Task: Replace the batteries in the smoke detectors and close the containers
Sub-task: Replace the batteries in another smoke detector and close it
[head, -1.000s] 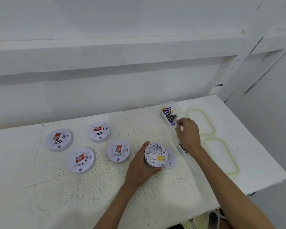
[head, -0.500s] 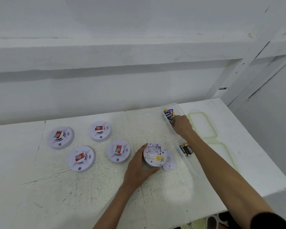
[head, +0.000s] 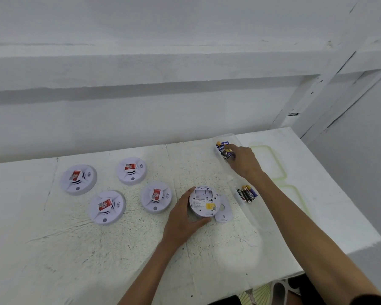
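My right hand (head: 243, 160) has swung up from the near tub (head: 254, 219) into the far tub (head: 231, 137), fingers (head: 231, 148) down among the blue-labelled batteries (head: 223, 144). Pinched one yet? Can't tell. I reckon the old cells are out and fresh ones come next. My left hand (head: 183, 219) grips the opened smoke detector (head: 204, 201) on the worktop (head: 119, 249). The near tub holds the dark batteries (head: 246, 193). Both green-rimmed lids (head: 267, 161) lie off.
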Tool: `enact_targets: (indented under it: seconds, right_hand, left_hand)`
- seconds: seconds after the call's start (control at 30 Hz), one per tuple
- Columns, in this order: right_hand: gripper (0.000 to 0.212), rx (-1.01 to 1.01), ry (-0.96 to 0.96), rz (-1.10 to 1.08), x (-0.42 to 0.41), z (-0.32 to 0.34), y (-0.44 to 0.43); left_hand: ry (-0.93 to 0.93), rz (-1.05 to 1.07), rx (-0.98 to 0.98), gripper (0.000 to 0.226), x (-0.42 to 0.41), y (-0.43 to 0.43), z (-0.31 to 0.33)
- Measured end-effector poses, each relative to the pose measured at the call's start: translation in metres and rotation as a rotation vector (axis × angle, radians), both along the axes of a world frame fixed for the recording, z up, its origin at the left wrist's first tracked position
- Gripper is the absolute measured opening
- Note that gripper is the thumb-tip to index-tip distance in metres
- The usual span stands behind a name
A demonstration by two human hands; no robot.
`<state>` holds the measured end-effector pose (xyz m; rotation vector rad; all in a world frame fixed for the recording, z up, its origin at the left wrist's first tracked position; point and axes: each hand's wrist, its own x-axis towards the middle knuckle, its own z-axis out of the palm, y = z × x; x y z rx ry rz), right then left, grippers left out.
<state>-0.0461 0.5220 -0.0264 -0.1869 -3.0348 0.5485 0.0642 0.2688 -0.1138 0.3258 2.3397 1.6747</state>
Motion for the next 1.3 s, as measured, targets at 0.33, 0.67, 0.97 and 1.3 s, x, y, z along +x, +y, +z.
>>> enact_targets:
  seconds: [0.33,0.67,0.97,1.3]
  right_hand:
    - [0.038,-0.646,0.192,-0.157,0.069,0.014,-0.060]
    - [0.026,-0.233,0.177,0.149,0.107,-0.032,-0.090]
    - [0.026,-0.195,0.195,0.110,0.103,-0.051,-0.093]
    - [0.042,-0.602,0.102,-0.223,0.101,-0.049,-0.110]
  left_hand:
    - [0.013,0.004,0.006,0.096,0.000,0.000,-0.007]
    - [0.009,0.002,0.041,0.088,-0.001,0.003,-0.008]
    - [0.024,0.001,-0.007,0.099,0.000,0.002,-0.014]
    - [0.021,0.032,0.008,0.098,-0.002,0.003,-0.013]
